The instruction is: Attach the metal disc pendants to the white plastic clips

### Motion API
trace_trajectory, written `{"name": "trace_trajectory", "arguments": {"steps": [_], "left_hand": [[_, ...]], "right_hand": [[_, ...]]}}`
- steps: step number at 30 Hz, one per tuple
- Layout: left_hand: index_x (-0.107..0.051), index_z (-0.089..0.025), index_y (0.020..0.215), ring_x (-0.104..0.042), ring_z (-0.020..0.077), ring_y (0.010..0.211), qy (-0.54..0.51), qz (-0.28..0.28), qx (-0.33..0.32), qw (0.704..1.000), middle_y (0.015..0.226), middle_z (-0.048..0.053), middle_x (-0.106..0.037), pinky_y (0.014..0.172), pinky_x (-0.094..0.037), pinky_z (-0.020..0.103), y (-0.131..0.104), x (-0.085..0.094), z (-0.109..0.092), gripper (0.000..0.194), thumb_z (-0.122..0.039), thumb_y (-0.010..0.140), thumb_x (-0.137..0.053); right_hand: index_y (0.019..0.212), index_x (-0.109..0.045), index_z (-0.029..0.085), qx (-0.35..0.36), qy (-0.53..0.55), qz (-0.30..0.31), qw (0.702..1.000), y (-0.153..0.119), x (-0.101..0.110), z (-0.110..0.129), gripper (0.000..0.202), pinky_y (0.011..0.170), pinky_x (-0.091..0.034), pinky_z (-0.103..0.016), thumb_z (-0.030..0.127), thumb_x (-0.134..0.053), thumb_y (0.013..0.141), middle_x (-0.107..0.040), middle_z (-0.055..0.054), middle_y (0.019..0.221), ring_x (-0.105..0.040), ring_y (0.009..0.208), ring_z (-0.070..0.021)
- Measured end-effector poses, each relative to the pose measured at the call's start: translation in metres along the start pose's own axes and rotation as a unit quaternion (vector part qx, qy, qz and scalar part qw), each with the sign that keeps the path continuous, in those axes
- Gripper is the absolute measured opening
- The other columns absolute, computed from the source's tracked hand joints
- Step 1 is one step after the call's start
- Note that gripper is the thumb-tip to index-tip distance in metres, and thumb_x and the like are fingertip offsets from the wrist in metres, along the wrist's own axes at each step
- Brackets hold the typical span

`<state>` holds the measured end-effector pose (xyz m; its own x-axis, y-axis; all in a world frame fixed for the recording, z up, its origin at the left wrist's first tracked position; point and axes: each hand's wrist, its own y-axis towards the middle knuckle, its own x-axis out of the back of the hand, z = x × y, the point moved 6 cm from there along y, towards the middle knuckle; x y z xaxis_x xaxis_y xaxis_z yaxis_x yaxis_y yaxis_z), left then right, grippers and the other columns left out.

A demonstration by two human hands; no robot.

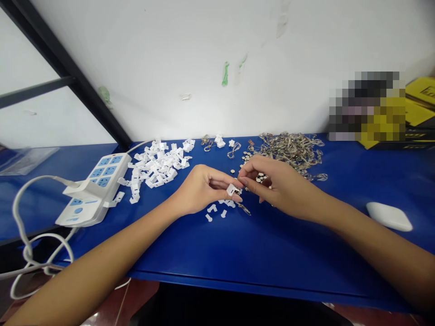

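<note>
Between the thumb and fingers of my left hand point(200, 188) is a small white plastic housing point(231, 189) with a slot in it. A thin wired piece point(244, 208) hangs just below it. My right hand point(277, 183) is pinched right beside the housing; whatever lies between its fingertips is too small to make out. Small white clips point(212, 208) lie on the table under my left hand. Behind my right hand are several round button-like discs point(247, 156), partly hidden by its fingers.
A pile of white plastic housings point(158, 163) lies left on the blue table point(217, 258). Tangled wired parts point(292, 149) are heaped back right. A power strip point(95, 190) with a white cable stands left. A white rounded case point(389, 216) and yellow boxes point(419, 108) are right.
</note>
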<state>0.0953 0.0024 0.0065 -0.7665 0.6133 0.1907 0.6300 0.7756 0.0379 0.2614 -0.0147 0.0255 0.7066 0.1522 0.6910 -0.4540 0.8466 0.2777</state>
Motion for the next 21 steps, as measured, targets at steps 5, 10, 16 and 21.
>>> {"name": "trace_trajectory", "arguments": {"steps": [5,10,16,21], "left_hand": [[-0.084,-0.022,0.103,-0.08,0.0232,0.087,0.006,-0.001,0.005,1.0,0.088,0.007,-0.083,0.079,-0.064,0.03,-0.0005,-0.0011,0.0001,0.031,-0.029,0.074,-0.09],[-0.084,-0.02,0.106,-0.077,0.0204,0.081,0.033,0.002,-0.006,0.999,0.087,0.007,-0.082,0.072,-0.061,0.028,0.001,-0.0009,0.0011,0.033,-0.03,0.075,-0.089],[-0.085,-0.02,0.103,-0.073,0.0181,0.073,0.084,-0.01,-0.028,0.996,0.086,0.007,-0.082,0.064,-0.058,0.026,0.0012,0.0004,-0.0019,0.031,-0.034,0.075,-0.089],[-0.085,-0.021,0.103,-0.076,0.0197,0.077,0.082,-0.012,-0.034,0.996,0.088,0.007,-0.082,0.068,-0.059,0.027,-0.0004,0.0,-0.0037,0.029,-0.033,0.076,-0.088]], "right_hand": [[0.099,-0.059,0.023,-0.015,-0.004,0.053,0.998,-0.0022,-0.0067,-0.0075,0.025,0.073,-0.046,-0.034,0.045,-0.05,0.104,-0.064,-0.005,0.094,-0.059,0.08,-0.0173],[0.098,-0.055,0.023,-0.007,-0.032,0.046,0.998,-0.0039,-0.0074,-0.0081,0.025,0.072,-0.043,-0.034,0.045,-0.045,0.106,-0.063,-0.005,0.094,-0.056,0.08,-0.0182],[0.097,-0.057,0.023,-0.007,-0.026,0.033,0.999,-0.0036,-0.0064,-0.0048,0.023,0.072,-0.045,-0.035,0.041,-0.046,0.106,-0.065,-0.007,0.097,-0.058,0.082,-0.019],[0.098,-0.067,0.024,0.0,0.014,0.031,0.999,-0.0012,-0.0034,0.0005,0.019,0.07,-0.048,-0.034,0.035,-0.052,0.102,-0.068,-0.005,0.095,-0.062,0.079,-0.0173]]}}
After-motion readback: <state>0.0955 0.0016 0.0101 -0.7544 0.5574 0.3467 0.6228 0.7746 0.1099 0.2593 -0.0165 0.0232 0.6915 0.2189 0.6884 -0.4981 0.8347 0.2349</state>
